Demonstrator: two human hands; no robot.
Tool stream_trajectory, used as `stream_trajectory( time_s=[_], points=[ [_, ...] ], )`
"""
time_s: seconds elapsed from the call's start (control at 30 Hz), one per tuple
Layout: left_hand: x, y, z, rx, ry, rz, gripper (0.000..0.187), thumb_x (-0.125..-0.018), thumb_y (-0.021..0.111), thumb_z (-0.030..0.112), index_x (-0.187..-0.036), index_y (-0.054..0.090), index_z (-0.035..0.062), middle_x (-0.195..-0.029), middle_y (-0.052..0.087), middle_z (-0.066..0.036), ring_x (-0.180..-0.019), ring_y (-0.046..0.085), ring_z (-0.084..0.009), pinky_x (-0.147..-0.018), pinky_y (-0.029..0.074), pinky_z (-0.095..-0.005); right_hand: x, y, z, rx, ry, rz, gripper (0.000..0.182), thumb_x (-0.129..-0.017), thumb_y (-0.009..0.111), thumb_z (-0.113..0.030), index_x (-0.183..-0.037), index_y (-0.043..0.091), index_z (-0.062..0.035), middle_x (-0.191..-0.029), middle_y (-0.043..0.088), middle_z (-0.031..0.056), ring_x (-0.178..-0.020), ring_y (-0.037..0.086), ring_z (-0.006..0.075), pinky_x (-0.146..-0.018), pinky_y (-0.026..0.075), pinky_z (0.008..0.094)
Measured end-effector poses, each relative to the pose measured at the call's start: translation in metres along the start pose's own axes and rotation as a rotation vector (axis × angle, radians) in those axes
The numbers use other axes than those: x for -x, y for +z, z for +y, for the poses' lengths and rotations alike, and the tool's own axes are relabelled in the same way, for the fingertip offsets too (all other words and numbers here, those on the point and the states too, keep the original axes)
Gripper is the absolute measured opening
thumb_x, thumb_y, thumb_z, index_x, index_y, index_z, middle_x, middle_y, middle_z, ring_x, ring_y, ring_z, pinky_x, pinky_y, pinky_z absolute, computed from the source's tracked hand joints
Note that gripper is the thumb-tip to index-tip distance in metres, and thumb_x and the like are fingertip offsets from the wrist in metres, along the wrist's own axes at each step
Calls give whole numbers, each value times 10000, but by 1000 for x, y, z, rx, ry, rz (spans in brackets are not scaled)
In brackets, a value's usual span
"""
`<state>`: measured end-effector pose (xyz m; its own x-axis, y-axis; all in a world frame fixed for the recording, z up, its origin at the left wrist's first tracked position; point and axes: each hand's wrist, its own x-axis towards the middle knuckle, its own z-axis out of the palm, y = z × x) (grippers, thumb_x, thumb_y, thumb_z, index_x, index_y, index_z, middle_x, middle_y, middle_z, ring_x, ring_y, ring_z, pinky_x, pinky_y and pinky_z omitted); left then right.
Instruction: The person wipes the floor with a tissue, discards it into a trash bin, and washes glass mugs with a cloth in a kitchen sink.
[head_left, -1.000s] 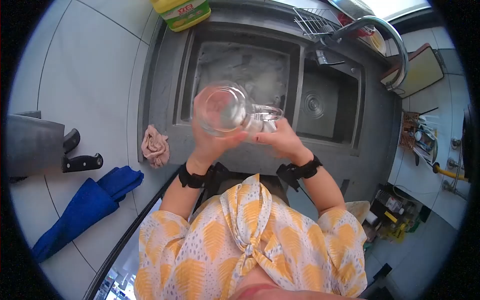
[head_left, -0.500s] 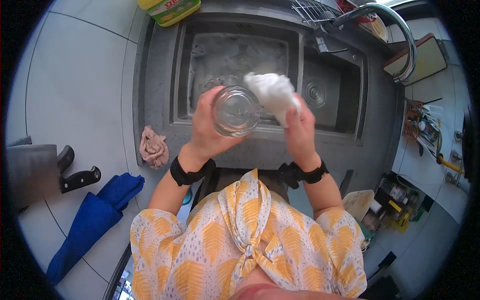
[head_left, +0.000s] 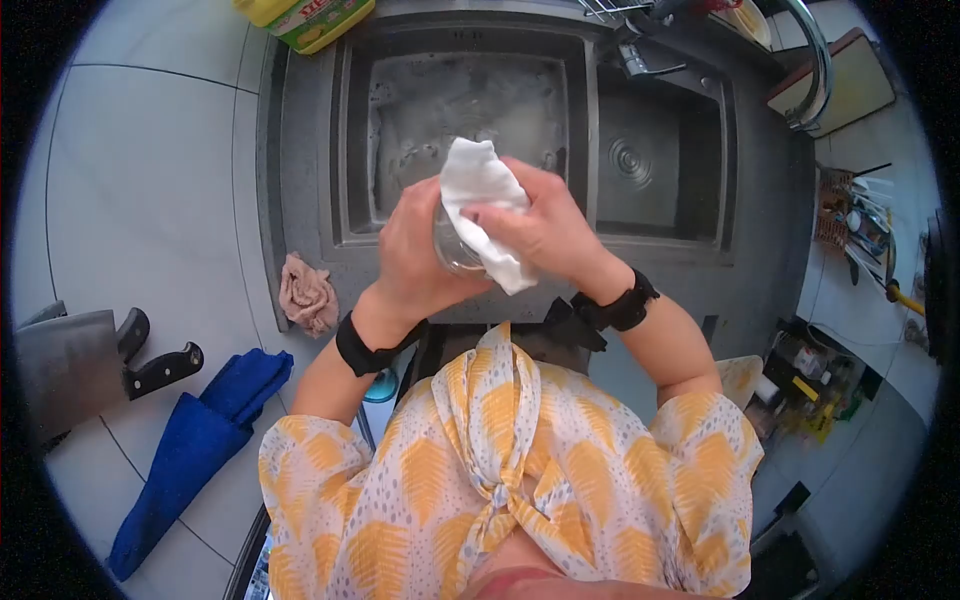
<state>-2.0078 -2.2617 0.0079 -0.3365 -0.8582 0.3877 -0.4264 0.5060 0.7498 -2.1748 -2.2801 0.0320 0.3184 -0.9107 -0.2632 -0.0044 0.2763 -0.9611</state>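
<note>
My left hand (head_left: 408, 245) is wrapped round a clear glass jar (head_left: 455, 252), held over the front edge of the sink. A white cloth (head_left: 480, 190) lies across the jar and covers most of it. With the thumb on top, my right hand (head_left: 545, 222) grips this cloth and presses it against the glass. Below both hands sits the large basin of the grey double sink (head_left: 345, 150), wet inside, with some water or suds on its bottom.
A crumpled pinkish rag (head_left: 308, 295) lies at the sink's left corner. Further left are knives (head_left: 165, 370) and a blue cloth (head_left: 185, 455). A yellow-green bottle (head_left: 310, 20) stands at the back left. The curved faucet (head_left: 815, 80) and a cutting board (head_left: 850, 85) are at right.
My right hand has moved left and brought the white cloth from beside the jar onto it. The jar stays in my left hand, now mostly covered.
</note>
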Motion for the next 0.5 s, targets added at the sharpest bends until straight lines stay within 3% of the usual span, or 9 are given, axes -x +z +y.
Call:
stream_trajectory(
  time_s=[0.03, 0.1, 0.27, 0.37, 0.43, 0.5],
  points=[
    [-2, 0, 2, -27, 32, 41, 843, -446, 836, 234, -1140, 421, -4, -1036, 534, -174, -916, 555, -341, -773, 469, -382, 0, -1, -1, -6, 1, 3, 320, -753, 677, -148, -1027, 576, -19, -875, 632, 31, -779, 572, 93, -688, 474, 252],
    [-6, -1, 4, -72, 100, 119, 839, -430, 830, 216, -1134, 428, -4, -1035, 536, -171, -901, 562, -343, -761, 475, -378, 0, -5, -1, -313, 23, -25, 310, -770, 652, -122, -1050, 574, -15, -917, 628, 34, -810, 573, 93, -710, 475, 251],
    [-8, -8, 12, 7, 14, -5, 828, -413, 815, 189, -1128, 440, 7, -1032, 539, -162, -903, 567, -324, -759, 476, -368, 5, -28, 1, -439, 24, -228, 350, -772, 640, -104, -1096, 539, -17, -937, 619, 37, -845, 571, 97, -731, 472, 253],
    [-2, 0, 11, 30, -43, -69, 813, -413, 813, 181, -1118, 446, 11, -1028, 541, -154, -897, 570, -313, -750, 478, -364, 6, -31, 7, -306, 34, -250, 373, -759, 660, -126, -1089, 528, -14, -925, 619, 41, -844, 567, 95, -723, 475, 254],
    [2, 9, 9, 8, -45, -95, 804, -416, 813, 177, -1113, 448, 11, -1027, 542, -150, -892, 571, -309, -745, 478, -363, 1, -27, 0, 109, -42, -177, 369, -745, 680, -146, -1057, 536, -9, -910, 621, 43, -832, 567, 92, -715, 478, 256],
    [6, 16, 11, 53, -95, -14, 785, -429, 814, 168, -1106, 449, 13, -1017, 545, -141, -882, 572, -308, -737, 478, -360, -1, -22, -1, 152, -21, -113, 364, -741, 689, -144, -1047, 547, -6, -901, 622, 44, -822, 567, 92, -710, 481, 262]
  ],
)
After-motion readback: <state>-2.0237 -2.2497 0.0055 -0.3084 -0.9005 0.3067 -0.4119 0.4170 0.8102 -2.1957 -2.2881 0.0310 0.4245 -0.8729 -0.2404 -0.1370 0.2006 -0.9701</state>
